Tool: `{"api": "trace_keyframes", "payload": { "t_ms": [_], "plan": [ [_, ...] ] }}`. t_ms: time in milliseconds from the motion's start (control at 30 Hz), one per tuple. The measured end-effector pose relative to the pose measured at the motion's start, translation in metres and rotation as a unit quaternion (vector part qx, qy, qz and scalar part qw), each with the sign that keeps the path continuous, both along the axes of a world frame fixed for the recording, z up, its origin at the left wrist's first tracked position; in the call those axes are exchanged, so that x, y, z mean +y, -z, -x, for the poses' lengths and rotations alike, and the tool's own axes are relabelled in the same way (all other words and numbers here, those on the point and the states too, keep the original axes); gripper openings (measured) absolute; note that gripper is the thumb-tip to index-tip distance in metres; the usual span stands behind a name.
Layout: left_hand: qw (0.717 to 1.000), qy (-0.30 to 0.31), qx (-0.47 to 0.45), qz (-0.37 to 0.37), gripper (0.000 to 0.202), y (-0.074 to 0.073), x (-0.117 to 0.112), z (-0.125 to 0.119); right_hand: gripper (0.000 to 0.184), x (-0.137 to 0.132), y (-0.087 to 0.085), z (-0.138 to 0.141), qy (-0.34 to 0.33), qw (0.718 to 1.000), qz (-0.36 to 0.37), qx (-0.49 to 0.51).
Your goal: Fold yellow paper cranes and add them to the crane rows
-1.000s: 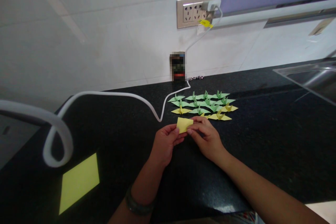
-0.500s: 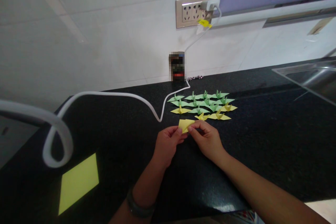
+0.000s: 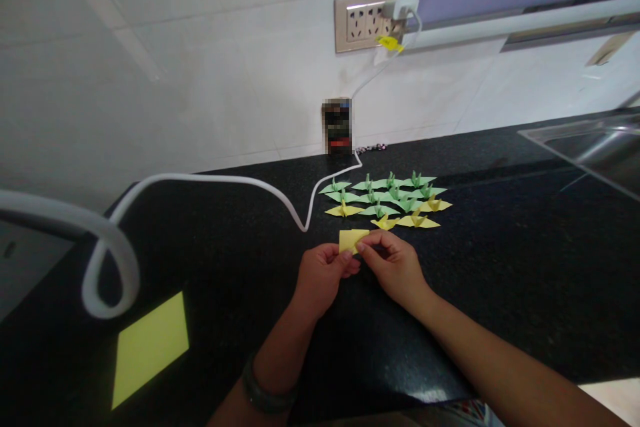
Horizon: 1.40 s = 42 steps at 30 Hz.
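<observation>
A small folded piece of yellow paper (image 3: 351, 239) is held up between my two hands above the dark counter. My left hand (image 3: 324, 277) pinches its lower left part, thumb in front. With thumb and fingers closed, my right hand (image 3: 397, 263) grips the paper's right side. Just beyond the hands stand several green paper cranes (image 3: 371, 196) in rows, with yellow paper cranes (image 3: 419, 220) along the near and right sides. Flat on the counter at the left lies a sheet of yellow paper (image 3: 151, 350).
A white cable (image 3: 240, 179) loops across the left of the black counter (image 3: 240, 233). It leads toward a blurred-out device (image 3: 339, 127) leaning on the tiled wall. A wall socket (image 3: 370, 21) holds a white plug. At the right is a metal sink (image 3: 595, 147).
My left hand has shifted slightly, its thumb a little lower on the folded paper, which has turned slightly. My right hand keeps its grip almost in place.
</observation>
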<state>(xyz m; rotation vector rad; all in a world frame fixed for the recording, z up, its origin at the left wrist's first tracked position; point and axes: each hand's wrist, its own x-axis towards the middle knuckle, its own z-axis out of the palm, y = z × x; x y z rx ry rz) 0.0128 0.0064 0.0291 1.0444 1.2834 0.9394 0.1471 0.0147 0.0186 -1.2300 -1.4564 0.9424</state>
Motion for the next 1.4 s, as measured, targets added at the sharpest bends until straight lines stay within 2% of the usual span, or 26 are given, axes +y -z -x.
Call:
{"api": "trace_keyframes", "payload": {
  "t_ms": [200,300,367,467,633,733,800,867,933,1000,1200,1400],
  "plan": [
    [1.0,-0.002,0.016,-0.008,0.023,-0.002,0.0,-0.001,0.011,0.002,0.005,0.003,0.003,0.997,0.042,0.066],
    [1.0,-0.009,0.019,-0.01,0.022,-0.003,0.001,-0.001,0.032,0.006,0.005,0.003,-0.015,0.988,0.065,0.139],
    [0.999,-0.004,0.03,-0.015,0.022,-0.003,0.002,0.0,0.035,0.008,0.003,0.002,-0.051,0.981,0.094,0.162],
    [0.997,0.025,0.069,-0.04,0.022,-0.003,0.003,0.004,0.017,0.01,-0.001,-0.004,-0.12,0.975,0.149,0.112],
    [0.971,0.09,0.186,-0.124,0.023,-0.003,0.004,0.014,0.016,0.012,-0.008,-0.017,-0.2,0.958,0.203,0.022],
    [0.963,0.091,0.213,-0.14,0.024,-0.005,0.005,0.017,0.014,0.012,-0.009,-0.018,-0.208,0.955,0.212,0.012],
    [0.979,0.054,0.158,-0.113,0.021,-0.006,0.006,0.016,0.016,0.01,-0.008,-0.015,-0.176,0.96,0.211,0.047],
    [0.995,0.001,0.061,-0.073,0.02,-0.007,0.006,0.012,0.016,0.007,-0.005,-0.009,-0.137,0.961,0.209,0.117],
    [0.998,-0.042,-0.027,-0.045,0.024,-0.005,0.006,0.008,0.014,0.005,-0.001,-0.002,-0.118,0.952,0.207,0.192],
    [0.994,-0.066,-0.074,-0.036,0.022,-0.002,0.005,0.003,0.014,0.003,0.004,0.003,-0.118,0.94,0.213,0.238],
    [0.986,-0.127,-0.096,-0.054,0.019,0.005,0.004,0.0,0.015,0.0,0.013,0.009,-0.116,0.927,0.234,0.269],
    [0.982,-0.112,-0.141,-0.049,0.032,0.004,0.005,-0.001,0.016,-0.004,0.009,0.012,-0.109,0.911,0.259,0.301]
  ]
}}
